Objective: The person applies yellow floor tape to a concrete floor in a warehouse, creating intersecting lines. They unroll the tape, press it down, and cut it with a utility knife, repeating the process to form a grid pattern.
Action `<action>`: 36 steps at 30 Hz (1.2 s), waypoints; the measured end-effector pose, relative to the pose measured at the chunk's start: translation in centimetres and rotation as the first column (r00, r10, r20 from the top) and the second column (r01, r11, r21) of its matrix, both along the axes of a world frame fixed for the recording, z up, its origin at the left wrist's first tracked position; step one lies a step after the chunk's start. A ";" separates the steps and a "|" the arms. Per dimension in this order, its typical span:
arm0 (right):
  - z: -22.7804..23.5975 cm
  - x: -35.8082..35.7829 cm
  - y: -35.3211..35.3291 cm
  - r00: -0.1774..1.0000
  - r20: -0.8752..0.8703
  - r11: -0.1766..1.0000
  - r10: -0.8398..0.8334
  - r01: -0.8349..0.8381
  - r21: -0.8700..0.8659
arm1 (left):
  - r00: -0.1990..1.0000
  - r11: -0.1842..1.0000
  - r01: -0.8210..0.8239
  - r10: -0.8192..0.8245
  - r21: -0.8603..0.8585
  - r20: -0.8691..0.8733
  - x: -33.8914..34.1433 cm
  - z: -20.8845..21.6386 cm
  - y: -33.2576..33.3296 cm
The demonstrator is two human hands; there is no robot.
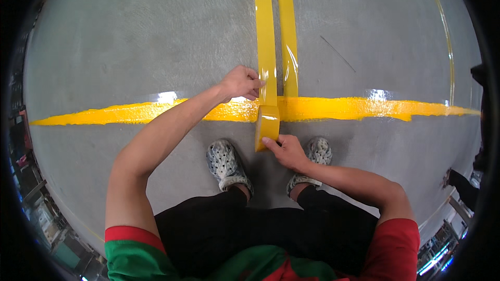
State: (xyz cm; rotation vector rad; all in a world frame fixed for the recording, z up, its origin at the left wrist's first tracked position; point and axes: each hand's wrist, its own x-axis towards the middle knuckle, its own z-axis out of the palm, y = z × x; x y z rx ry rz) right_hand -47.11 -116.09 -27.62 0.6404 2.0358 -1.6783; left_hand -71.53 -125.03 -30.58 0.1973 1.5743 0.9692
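Observation:
My right hand (288,152) grips a roll of yellow adhesive tape (269,119), its thumb pressed on the roll's near end. From that roll a shiny yellow tape strip (265,26) runs straight away from me to the far edge of view. Beyond the roll, my left hand (242,82) has its fingers curled and closed at the strip's left edge; some fingertips are hidden. Just right of it lies a second yellow strip (289,31), roughly parallel. Both cross or meet a glossy yellow painted band (344,108) on the grey floor.
My feet, in patterned clogs (224,161), stand just on the near side of the painted band. Another thin yellow line (445,26) runs along the far right. A dark thin mark (337,53) shows on the floor. A person's dark-clothed leg (462,187) is at the right edge.

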 end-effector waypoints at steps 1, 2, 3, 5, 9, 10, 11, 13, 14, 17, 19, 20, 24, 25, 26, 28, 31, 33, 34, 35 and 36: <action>0.0 0.3 -0.3 1.000 0.015 0.999 0.005 -0.006 0.049 | 1.000 1.000 0.005 -0.005 0.006 -0.023 0.3 -0.2 0.1; 0.0 0.5 -0.7 0.998 0.056 0.997 0.033 -0.037 0.073 | 0.999 1.000 0.024 -0.024 -0.007 -0.032 0.5 -0.5 0.1; 0.0 0.6 -1.0 0.992 0.115 0.992 0.049 -0.062 0.107 | 0.998 1.000 0.003 -0.003 -0.006 -0.055 0.7 -0.6 0.0; -0.1 0.4 -1.7 0.985 0.169 0.999 0.038 -0.035 -0.020 | 0.996 1.000 -0.011 0.009 -0.021 -0.093 0.9 -0.9 -0.4; -0.9 -0.8 -2.7 0.951 0.308 0.969 0.011 0.066 -0.239 | 0.981 0.990 -0.062 0.037 -0.128 -0.192 0.5 -1.4 -2.1; -1.1 -1.0 -2.7 0.949 0.316 0.965 -0.010 0.091 -0.244 | 0.983 0.991 -0.063 0.041 -0.120 -0.177 0.3 -1.5 -2.4; -1.4 -1.2 -2.6 0.936 0.352 0.955 -0.016 0.119 -0.273 | 0.985 0.991 -0.064 0.044 -0.115 -0.170 0.1 -1.6 -2.7; -1.8 -1.4 -2.2 0.904 0.427 0.924 -0.025 0.184 -0.336 | 0.977 0.990 -0.007 -0.023 -0.139 -0.210 -0.2 -1.7 -2.7; -2.0 -1.4 -2.0 0.911 0.412 0.922 -0.029 0.184 -0.342 | 0.927 0.982 0.091 -0.144 -0.165 -0.347 -0.3 -1.7 -2.6; -2.6 -1.5 -1.6 0.897 0.438 0.910 -0.054 0.225 -0.349 | 0.659 0.912 0.272 -0.409 -0.308 -0.630 -0.1 -1.4 -1.6; -2.9 -1.6 -1.5 0.873 0.485 0.901 -0.040 0.241 -0.359 | 0.499 0.877 0.274 -0.481 -0.395 -0.721 0.2 -1.0 -1.0; -3.0 -1.7 -1.4 0.871 0.489 0.902 -0.044 0.244 -0.355 | 0.416 0.848 0.279 -0.530 -0.450 -0.739 0.3 -0.8 -0.8; -3.3 -1.6 -1.0 0.860 0.509 0.896 -0.028 0.247 -0.368 | 0.151 0.827 0.430 -0.463 -0.364 -0.873 -0.1 -0.4 -1.2; -3.3 -1.5 -0.9 0.847 0.532 0.901 -0.020 0.246 -0.358 | 0.038 0.807 0.473 -0.419 -0.353 -0.907 -0.1 -0.4 -1.4; -3.4 -1.5 -0.8 0.853 0.521 0.887 -0.026 0.260 -0.383 | -0.075 0.785 0.506 -0.372 -0.357 -0.925 -0.1 -0.5 -1.7; -3.5 -1.5 -0.7 0.850 0.525 0.870 -0.039 0.287 -0.401 | -0.192 0.764 0.517 -0.336 -0.386 -0.922 0.0 -0.8 -2.2; -3.7 -1.6 -0.6 0.842 0.538 0.897 -0.028 0.259 -0.359 | -0.188 0.766 0.478 -0.389 -0.430 -0.902 0.5 -1.1 -2.6; -3.8 -1.6 -0.6 0.843 0.537 0.900 -0.024 0.252 -0.356 | -0.158 0.769 0.480 -0.397 -0.422 -0.904 0.6 -1.2 -2.6; -3.8 -1.6 -0.7 0.844 0.536 0.902 -0.021 0.247 -0.354 | -0.175 0.727 0.521 -0.422 -0.447 -0.890 0.7 -1.2 -2.6; -3.9 -1.6 -0.7 0.845 0.534 0.897 -0.017 0.248 -0.365 | -0.195 0.689 0.560 -0.431 -0.461 -0.881 0.8 -1.2 -2.6; -3.9 -1.6 -0.8 0.847 0.531 0.893 -0.013 0.249 -0.375 | -0.222 0.658 0.588 -0.427 -0.470 -0.876 0.8 -1.2 -2.5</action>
